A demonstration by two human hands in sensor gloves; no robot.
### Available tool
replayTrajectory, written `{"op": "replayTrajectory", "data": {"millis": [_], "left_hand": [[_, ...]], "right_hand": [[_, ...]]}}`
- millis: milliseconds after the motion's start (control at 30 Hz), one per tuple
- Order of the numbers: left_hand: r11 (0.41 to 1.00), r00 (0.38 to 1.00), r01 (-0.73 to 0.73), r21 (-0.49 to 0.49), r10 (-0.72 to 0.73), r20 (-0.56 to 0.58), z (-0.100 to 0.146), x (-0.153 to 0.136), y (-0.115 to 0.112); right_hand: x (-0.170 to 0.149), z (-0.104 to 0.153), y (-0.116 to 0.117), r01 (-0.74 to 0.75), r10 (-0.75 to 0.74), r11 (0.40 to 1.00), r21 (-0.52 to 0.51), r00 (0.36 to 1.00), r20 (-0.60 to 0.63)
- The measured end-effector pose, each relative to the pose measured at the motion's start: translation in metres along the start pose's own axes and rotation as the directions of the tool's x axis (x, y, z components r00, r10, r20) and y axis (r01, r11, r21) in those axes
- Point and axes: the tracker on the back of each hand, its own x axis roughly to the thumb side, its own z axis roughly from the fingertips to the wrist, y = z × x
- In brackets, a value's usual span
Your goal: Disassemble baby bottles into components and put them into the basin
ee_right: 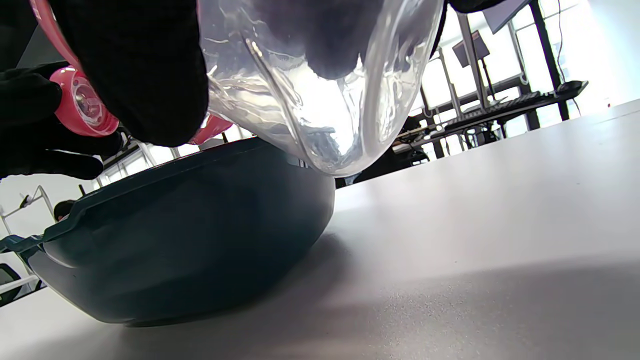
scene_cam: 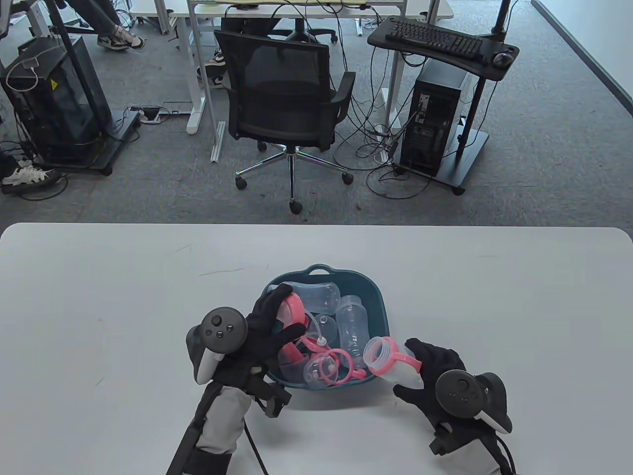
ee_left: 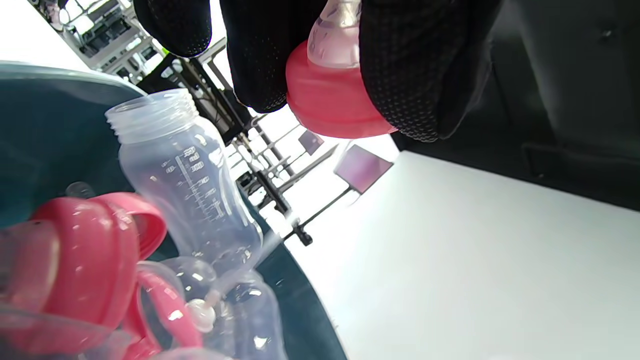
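Basin (scene_cam: 378, 297) is sitting mid-table, already crowded with parts, so the pink cap (scene_cam: 292, 309) wants releasing low over a gap rather than dropping from height. Left hand (scene_cam: 269, 326) is hovering over the basin's near-left side, fingers curled round that cap; right hand (scene_cam: 432, 371) is gripping the bottle (scene_cam: 390, 358) just beside the rim.

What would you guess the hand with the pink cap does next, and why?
Probably the left hand lets go of the pink nipple cap: it already holds it above the basin, where other loose parts lie, while the right hand grips the open bottle.
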Motion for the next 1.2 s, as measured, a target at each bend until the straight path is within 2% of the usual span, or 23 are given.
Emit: {"op": "replayTrajectory", "data": {"millis": [233,500,600,800,933,1100,1200], "left_hand": [[0.984,0.986,0.150,-0.093,-0.156,-0.057,-0.005,-0.006,-0.013],[0.906,0.905,0.391,-0.161,-0.411,-0.114,-0.007,-0.009,-0.024],[0.890,0.889,0.413,-0.193,-0.440,-0.128,-0.008,-0.013,-0.029],[0.876,0.861,0.447,-0.179,-0.476,-0.181,-0.007,-0.016,-0.028],[0.889,0.871,0.430,-0.156,-0.454,-0.189,-0.007,-0.018,-0.025],[0.901,0.891,0.416,-0.120,-0.431,-0.146,-0.005,-0.007,-0.022],[0.910,0.909,0.402,-0.097,-0.410,-0.074,-0.002,0.008,-0.022]], "right_hand": [[0.000,0.000,0.000,0.001,-0.001,1.000,0.004,1.000,-0.001],[0.000,0.000,0.000,0.001,-0.001,1.000,0.008,1.000,0.001],[0.000,0.000,0.001,0.002,-0.002,1.000,0.009,1.000,0.002],[0.000,0.000,0.001,0.002,-0.002,1.000,0.012,1.000,0.002],[0.001,0.000,0.002,0.002,-0.002,1.000,0.013,1.000,0.004],[0.000,0.000,0.001,0.001,-0.001,1.000,0.010,1.000,0.003],[0.000,0.000,0.001,0.004,-0.004,1.000,0.006,1.000,0.003]]}}
